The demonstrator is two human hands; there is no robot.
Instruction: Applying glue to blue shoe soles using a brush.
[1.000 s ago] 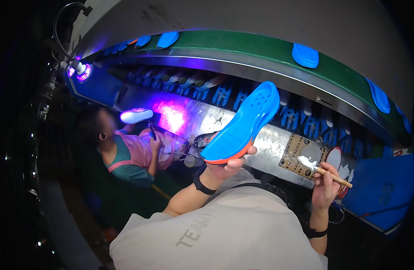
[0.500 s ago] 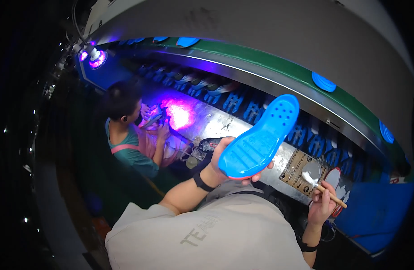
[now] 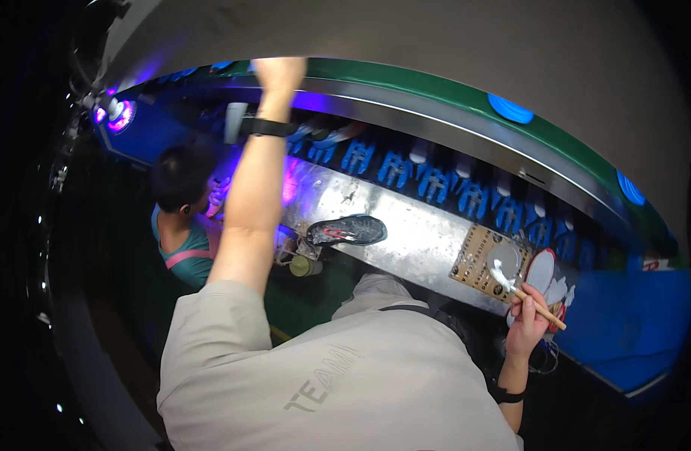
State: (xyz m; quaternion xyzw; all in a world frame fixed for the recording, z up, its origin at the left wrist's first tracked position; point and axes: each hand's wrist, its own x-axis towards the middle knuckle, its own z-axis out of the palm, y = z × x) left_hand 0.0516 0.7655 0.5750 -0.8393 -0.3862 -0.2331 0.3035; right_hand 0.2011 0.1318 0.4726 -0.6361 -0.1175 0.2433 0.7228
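Observation:
My left arm stretches up and forward to the green conveyor belt (image 3: 375,74). The fingers of my left hand (image 3: 280,74) pass behind the edge of the grey hood, so whether they hold anything is hidden. A bit of blue shows beside that hand at the hood's edge. Low on the right, my right hand (image 3: 527,325) is closed round the wooden handle of a brush (image 3: 542,308). White paste coats its bristles, which are over a brown printed cardboard sheet (image 3: 472,272). A black shoe (image 3: 348,230) lies on its own on the metal bench (image 3: 413,239).
Blue shoe soles (image 3: 511,109) lie along the belt under the hood (image 3: 436,45). Below it stands a row of blue racks (image 3: 394,171). A white oval with a red rim (image 3: 541,270) is by the cardboard. At left sits a co-worker (image 3: 184,240) near purple lamps (image 3: 120,115).
My left hand has gone from holding a blue sole before me up to the belt; the sole is no longer in sight there. My right hand still holds the brush. The view has shifted.

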